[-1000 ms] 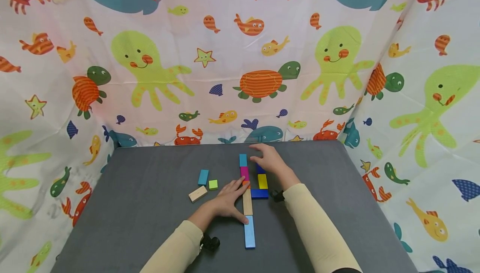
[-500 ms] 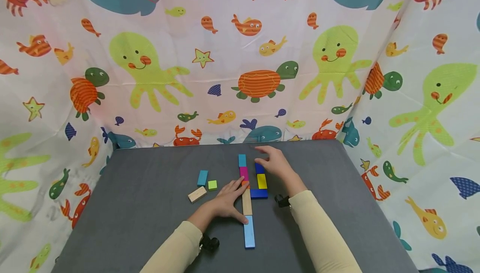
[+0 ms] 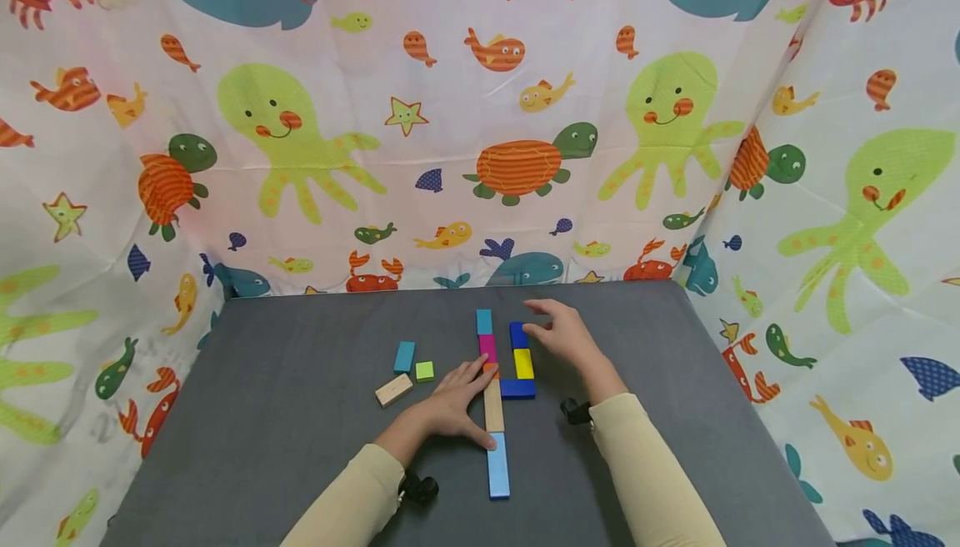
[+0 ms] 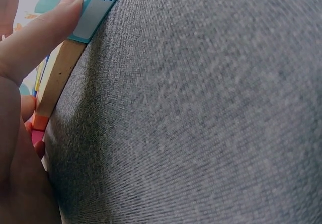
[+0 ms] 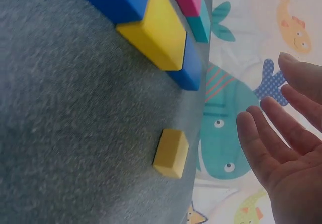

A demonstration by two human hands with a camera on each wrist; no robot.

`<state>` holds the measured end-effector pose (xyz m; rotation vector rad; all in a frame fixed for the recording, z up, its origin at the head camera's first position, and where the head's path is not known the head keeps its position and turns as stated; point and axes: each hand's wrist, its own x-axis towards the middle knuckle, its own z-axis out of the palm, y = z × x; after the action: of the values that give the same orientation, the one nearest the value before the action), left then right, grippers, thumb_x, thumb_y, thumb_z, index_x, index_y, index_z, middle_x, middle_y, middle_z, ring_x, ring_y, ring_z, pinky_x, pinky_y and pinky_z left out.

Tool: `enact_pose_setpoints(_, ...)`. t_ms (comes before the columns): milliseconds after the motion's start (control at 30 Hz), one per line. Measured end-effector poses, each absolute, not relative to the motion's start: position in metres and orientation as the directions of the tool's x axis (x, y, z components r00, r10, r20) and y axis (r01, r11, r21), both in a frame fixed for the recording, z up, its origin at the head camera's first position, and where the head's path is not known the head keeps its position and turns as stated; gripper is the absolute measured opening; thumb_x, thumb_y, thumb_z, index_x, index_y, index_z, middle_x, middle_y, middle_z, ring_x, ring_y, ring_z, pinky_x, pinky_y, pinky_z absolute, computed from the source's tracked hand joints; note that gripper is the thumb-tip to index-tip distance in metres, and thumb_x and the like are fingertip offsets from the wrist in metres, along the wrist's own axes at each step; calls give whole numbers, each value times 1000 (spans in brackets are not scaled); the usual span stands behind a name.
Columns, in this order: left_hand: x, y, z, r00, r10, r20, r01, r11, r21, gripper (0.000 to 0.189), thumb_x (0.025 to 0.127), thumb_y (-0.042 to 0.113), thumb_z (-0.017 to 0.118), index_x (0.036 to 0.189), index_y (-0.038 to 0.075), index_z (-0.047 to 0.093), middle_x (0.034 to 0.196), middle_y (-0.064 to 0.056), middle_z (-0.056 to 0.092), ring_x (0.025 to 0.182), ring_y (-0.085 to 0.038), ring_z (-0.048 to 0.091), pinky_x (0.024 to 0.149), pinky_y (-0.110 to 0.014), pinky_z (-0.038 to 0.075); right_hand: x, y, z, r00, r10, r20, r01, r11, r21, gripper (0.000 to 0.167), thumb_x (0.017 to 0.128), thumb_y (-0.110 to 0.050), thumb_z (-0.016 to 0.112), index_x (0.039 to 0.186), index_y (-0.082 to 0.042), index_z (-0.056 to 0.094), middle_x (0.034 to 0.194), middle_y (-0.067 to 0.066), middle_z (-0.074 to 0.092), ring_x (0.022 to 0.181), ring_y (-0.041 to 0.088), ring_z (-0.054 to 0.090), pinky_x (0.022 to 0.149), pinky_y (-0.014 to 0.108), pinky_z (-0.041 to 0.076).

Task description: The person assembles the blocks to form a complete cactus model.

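My left hand rests spread along a column of blocks. Its thumb touches the light blue block and its fingertips lie at the orange block. Between these lies a wooden block; beyond are a magenta block and a teal block. To the right, a blue block joins the column, with a yellow block and another blue block beyond it. My right hand hovers by that far blue block, fingers apart and holding nothing. A pale yellow block shows in the right wrist view.
Left of the column lie a loose teal block, a green cube and a wooden block. The grey table ends at a curtain printed with sea animals, which hangs behind and at both sides.
My right hand has drawn back to the right and nearer, uncovering the far blue block. My left hand stays in place on the column.
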<state>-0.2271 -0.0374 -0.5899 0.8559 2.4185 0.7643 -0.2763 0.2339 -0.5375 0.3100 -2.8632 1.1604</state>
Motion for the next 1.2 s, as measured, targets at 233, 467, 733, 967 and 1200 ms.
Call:
enact_pose_setpoints(233,-227,-37,-591,-707,663,-247,424,677,602,127,74,66,88,172,28,16,180,3,-2,163,-38,11,129,-62,9,-271,243,-544,-987,-134,92,-159,692,-704,51,100,-16,76,147,-5,61,146,20,63,128,44,64,103,54,55)
enact_pose_setpoints(467,-228,-39,-591,-698,676,-237,417,653,632,129,73,70,87,172,27,17,180,1,-2,162,-42,9,128,-65,6,-269,252,-549,-989,-119,91,-149,696,-702,51,98,-15,78,146,-5,63,146,19,62,131,41,62,104,54,54)
enact_pose_setpoints(733,-229,-39,-596,-703,678,-217,432,649,626,128,73,73,85,172,30,17,180,2,-2,162,-41,11,128,-65,9,-269,263,-560,-994,-84,74,-112,734,-670,53,97,-18,80,145,-5,64,145,21,63,127,41,64,104,56,54)
enact_pose_setpoints(967,-228,-38,-595,-705,668,-237,423,665,615,128,73,64,90,172,28,16,180,3,-3,163,-37,10,129,-61,8,-269,273,-567,-998,-46,37,-59,756,-652,53,96,-20,81,144,-5,64,147,22,62,135,43,57,113,60,44)
enact_pose_setpoints(1200,-227,-38,-592,-706,668,-235,421,663,619,129,73,64,90,172,28,16,180,3,-3,163,-37,11,129,-62,9,-271,277,-571,-1000,-27,-10,-14,763,-646,54,94,-17,82,143,-4,65,145,23,62,134,43,57,115,60,43)
